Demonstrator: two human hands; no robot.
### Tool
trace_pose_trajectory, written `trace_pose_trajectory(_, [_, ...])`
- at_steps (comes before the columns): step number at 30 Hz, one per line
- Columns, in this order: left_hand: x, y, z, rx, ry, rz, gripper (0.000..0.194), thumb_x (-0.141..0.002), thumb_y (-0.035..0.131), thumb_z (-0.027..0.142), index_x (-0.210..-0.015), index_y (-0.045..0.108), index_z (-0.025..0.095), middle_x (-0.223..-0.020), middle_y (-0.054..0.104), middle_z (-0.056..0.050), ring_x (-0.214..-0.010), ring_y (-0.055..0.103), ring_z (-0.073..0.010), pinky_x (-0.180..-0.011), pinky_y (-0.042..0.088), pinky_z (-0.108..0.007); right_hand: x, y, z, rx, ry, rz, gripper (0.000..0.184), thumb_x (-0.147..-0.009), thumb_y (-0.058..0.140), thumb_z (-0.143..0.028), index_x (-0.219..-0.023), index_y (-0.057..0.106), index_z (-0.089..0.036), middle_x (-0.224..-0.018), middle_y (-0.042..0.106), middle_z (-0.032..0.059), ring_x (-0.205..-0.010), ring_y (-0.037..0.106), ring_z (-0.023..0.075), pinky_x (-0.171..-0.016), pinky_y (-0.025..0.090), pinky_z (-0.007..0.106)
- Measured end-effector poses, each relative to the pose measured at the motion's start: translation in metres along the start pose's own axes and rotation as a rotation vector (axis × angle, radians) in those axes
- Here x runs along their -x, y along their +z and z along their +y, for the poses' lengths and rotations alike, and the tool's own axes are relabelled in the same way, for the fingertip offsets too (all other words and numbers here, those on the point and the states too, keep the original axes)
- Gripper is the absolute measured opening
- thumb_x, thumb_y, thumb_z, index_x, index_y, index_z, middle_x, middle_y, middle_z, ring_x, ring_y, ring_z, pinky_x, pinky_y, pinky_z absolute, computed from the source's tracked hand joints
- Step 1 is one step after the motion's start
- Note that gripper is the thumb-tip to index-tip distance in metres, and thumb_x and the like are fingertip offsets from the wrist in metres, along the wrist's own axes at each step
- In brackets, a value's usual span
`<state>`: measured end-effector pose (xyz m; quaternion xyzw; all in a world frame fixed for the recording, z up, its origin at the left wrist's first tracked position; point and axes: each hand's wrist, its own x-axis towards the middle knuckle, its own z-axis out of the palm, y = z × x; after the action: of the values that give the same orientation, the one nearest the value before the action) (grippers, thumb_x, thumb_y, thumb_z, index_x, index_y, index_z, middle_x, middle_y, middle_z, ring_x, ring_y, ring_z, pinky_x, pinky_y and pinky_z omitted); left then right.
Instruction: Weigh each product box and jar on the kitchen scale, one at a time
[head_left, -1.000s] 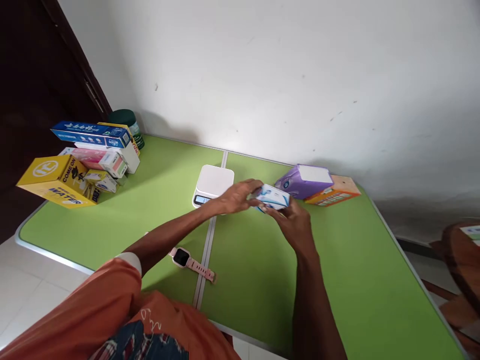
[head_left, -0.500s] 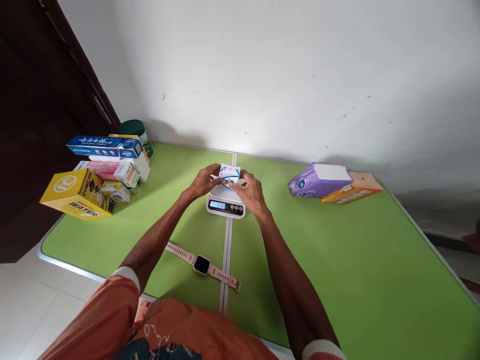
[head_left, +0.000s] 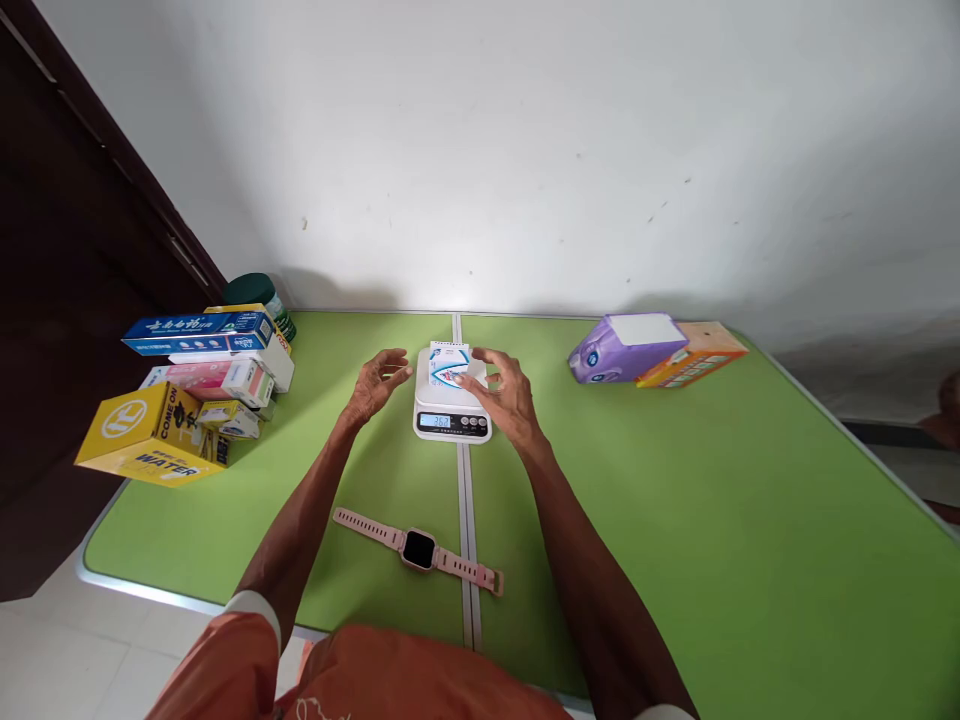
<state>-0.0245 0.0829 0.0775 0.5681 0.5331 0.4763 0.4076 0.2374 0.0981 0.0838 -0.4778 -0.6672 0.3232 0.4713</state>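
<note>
rust-orange top, white trim

we wear a rust-orange top (head_left: 420,680) with a plain, softly creased front. our left sleeve (head_left: 221,665) is the same orange and ends in a broad white cuff (head_left: 259,608). on the right we see only a sliver of white edging (head_left: 664,713). low on our chest runs thin, looping white script (head_left: 321,709), cut off too soon to read.

A small box (head_left: 448,366) sits on the scale (head_left: 452,427), whose display is lit. The right hand (head_left: 508,397) is at the box, thumb against its front; the left hand (head_left: 380,384) is open beside the scale. A watch (head_left: 418,549) lies nearer the person. Cartons (head_left: 202,385) stand left, a purple pack (head_left: 630,350) right.
</note>
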Motion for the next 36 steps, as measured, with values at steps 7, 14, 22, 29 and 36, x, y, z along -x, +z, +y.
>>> trace_pose_trajectory(7, [0.022,0.016,-0.030,0.039,-0.053,0.187,0.064,-0.083,0.078,0.073,-0.116,0.073,0.018,-0.117,0.081,-0.015,-0.109,0.077,-0.0282,-0.101,0.061,-0.046,0.015,0.004,0.015,-0.106,0.062,0.250,0.063,-0.090,0.068,-0.076,-0.121,0.075,-0.022,-0.136,0.076,0.0191,-0.125,0.071,0.0347,-0.103,0.063,0.056])
trace_pose_trajectory(14, [0.025,0.022,-0.034,-0.069,-0.036,0.235,0.060,-0.086,0.070,0.075,-0.110,0.072,0.019,-0.106,0.081,-0.011,-0.099,0.076,-0.0251,-0.094,0.061,-0.041,0.017,0.009,0.030,-0.102,0.105,0.387,0.064,-0.090,0.064,-0.081,-0.113,0.074,-0.021,-0.126,0.079,0.0174,-0.121,0.074,0.0333,-0.098,0.064,0.052])
trace_pose_trajectory(22, [0.027,0.021,-0.034,-0.097,-0.042,0.229,0.057,-0.088,0.069,0.072,-0.110,0.072,0.020,-0.104,0.080,-0.010,-0.097,0.076,-0.0238,-0.093,0.061,-0.039,0.019,0.010,0.033,-0.086,0.135,0.396,0.065,-0.091,0.063,-0.080,-0.112,0.074,-0.020,-0.125,0.078,0.0183,-0.121,0.073,0.0339,-0.096,0.064,0.050])
trace_pose_trajectory(29, [0.026,0.020,-0.035,-0.086,-0.040,0.225,0.056,-0.087,0.071,0.071,-0.110,0.071,0.019,-0.107,0.081,-0.011,-0.098,0.074,-0.0237,-0.094,0.061,-0.040,0.021,0.009,0.033,-0.102,0.155,0.416,0.063,-0.090,0.063,-0.080,-0.109,0.072,-0.020,-0.122,0.079,0.0192,-0.118,0.073,0.0345,-0.093,0.063,0.050])
trace_pose_trajectory(36, [0.024,0.015,-0.016,-0.054,-0.019,0.185,0.071,-0.089,0.072,0.074,-0.133,0.065,0.019,-0.130,0.076,-0.019,-0.118,0.074,-0.0288,-0.100,0.060,-0.044,0.022,0.010,0.041,-0.129,0.188,0.433,0.060,-0.089,0.062,-0.077,-0.108,0.071,-0.020,-0.117,0.079,0.0172,-0.110,0.074,0.0324,-0.091,0.063,0.048])
